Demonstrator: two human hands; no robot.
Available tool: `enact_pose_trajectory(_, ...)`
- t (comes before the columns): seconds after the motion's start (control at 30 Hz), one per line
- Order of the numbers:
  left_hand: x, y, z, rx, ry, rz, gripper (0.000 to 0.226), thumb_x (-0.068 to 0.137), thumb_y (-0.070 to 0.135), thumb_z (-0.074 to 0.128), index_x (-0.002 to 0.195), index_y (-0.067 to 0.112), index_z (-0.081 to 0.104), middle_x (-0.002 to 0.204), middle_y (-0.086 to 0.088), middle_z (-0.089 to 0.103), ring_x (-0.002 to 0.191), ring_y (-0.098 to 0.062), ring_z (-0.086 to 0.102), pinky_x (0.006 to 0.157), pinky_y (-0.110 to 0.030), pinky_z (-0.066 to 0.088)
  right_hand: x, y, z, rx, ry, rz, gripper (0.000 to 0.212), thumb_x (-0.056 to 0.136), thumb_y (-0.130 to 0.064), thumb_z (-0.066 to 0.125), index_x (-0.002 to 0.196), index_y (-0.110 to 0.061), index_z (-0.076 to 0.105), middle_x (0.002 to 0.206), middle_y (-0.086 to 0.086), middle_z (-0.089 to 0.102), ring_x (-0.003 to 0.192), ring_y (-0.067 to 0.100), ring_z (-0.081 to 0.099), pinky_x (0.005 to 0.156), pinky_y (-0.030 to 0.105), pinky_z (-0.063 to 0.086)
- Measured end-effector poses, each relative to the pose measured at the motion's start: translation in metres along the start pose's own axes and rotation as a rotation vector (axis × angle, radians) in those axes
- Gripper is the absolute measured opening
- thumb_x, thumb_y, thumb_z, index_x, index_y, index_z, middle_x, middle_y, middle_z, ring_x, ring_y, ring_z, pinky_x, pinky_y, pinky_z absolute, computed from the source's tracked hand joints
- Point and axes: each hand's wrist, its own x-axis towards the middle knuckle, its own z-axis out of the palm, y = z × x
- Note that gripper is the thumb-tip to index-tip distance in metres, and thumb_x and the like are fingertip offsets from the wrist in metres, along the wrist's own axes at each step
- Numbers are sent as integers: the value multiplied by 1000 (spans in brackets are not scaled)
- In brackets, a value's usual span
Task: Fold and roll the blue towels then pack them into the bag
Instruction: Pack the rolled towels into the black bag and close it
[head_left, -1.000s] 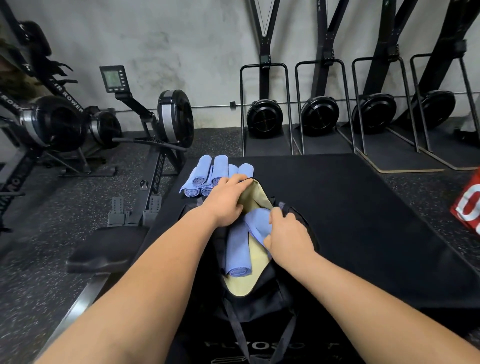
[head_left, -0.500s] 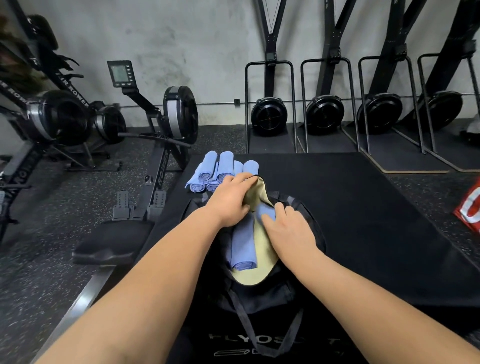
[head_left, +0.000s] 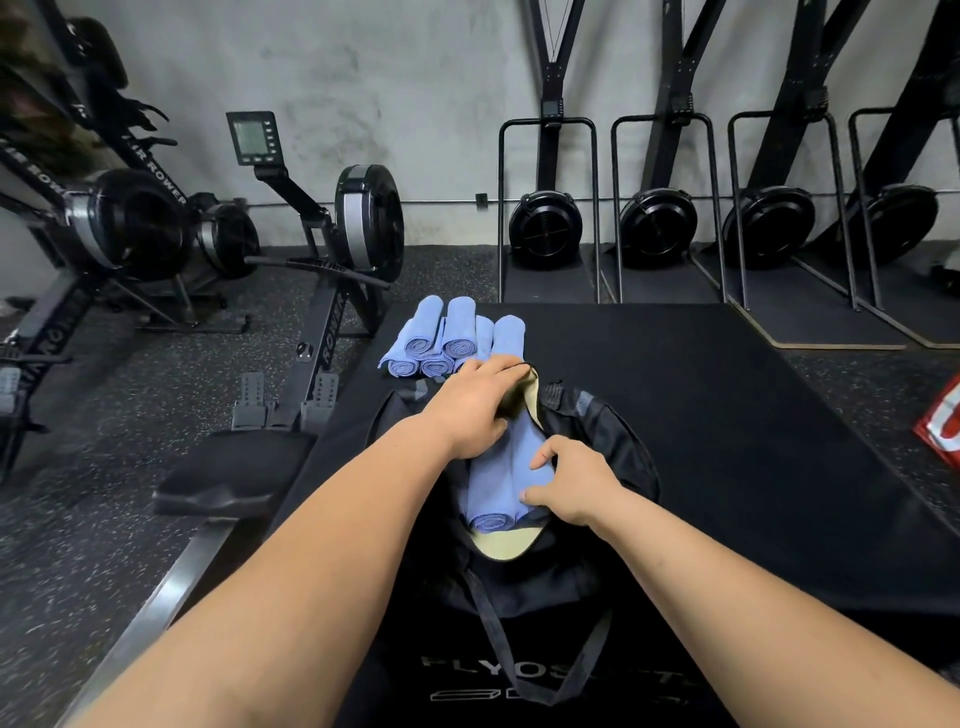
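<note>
A black bag (head_left: 602, 441) with a pale yellow lining lies open on a black mat, its mouth facing me. Two rolled blue towels (head_left: 491, 483) lie side by side inside it. My left hand (head_left: 475, 402) grips the far edge of the bag's opening and holds it up. My right hand (head_left: 569, 480) rests on the right-hand towel in the bag, fingers curled against it. Several more rolled blue towels (head_left: 449, 338) are stacked just beyond the bag.
The black mat (head_left: 701, 405) spreads to the right. A rowing machine (head_left: 332, 270) stands at its left edge, with more rowers further left. Several ski machines (head_left: 660, 223) line the back wall. A red object (head_left: 943, 423) shows at the right edge.
My right hand has drawn back toward me along the right-hand towel, which now lies deeper in the bag beside the first. My left hand keeps holding the bag's edge.
</note>
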Motion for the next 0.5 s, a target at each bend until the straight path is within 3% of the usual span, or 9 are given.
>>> enact_pose_trajectory(0.1, 0, -2, 0, 4, -12, -7, 81, 84, 6, 66, 159, 22, 40, 164, 8, 35, 133, -33, 39, 115, -46, 37, 2, 8, -2, -21, -89, -25, 36, 79, -38, 84, 99, -29, 56, 88, -4, 61, 69, 12, 53, 61, 28, 42)
enact_pose_trajectory(0.17, -1, -4, 0, 21, -18, -9, 81, 85, 7, 66, 160, 23, 39, 164, 8, 34, 134, -32, 39, 115, -47, 38, 6, 11, -3, -36, -65, -43, 30, 85, -45, 78, 97, -30, 56, 88, -2, 64, 77, 17, 58, 68, 31, 43)
enact_pose_trajectory(0.23, -1, -5, -2, 36, -11, -1, 80, 85, 7, 65, 159, 25, 40, 164, 8, 35, 135, -32, 39, 115, -49, 39, 11, 11, -2, -84, -8, -72, 26, 92, -44, 72, 110, -34, 58, 106, 6, 66, 97, 25, 61, 79, 34, 43)
enact_pose_trajectory(0.33, 0, -4, -3, 93, 0, 45, 76, 83, 3, 61, 153, 32, 50, 165, 7, 34, 135, -31, 35, 117, -44, 35, 11, 9, 6, -159, -22, -97, 57, 97, -34, 69, 150, -34, 49, 142, 10, 54, 128, 30, 55, 105, 38, 45)
enact_pose_trajectory(0.4, 1, -5, 0, 166, 3, 108, 71, 82, 2, 60, 145, 36, 60, 169, 4, 29, 144, -34, 30, 121, -46, 32, 8, 8, 9, -140, -35, -103, 65, 97, -31, 69, 157, -33, 44, 151, 6, 48, 136, 28, 51, 111, 40, 43)
enact_pose_trajectory(0.5, 7, -4, 4, 283, -9, 224, 66, 87, 2, 58, 143, 36, 63, 171, 5, 27, 150, -37, 26, 120, -54, 32, 8, 13, 4, -59, -22, -138, 69, 92, -29, 74, 156, -32, 46, 154, -2, 52, 138, 20, 51, 112, 31, 42)
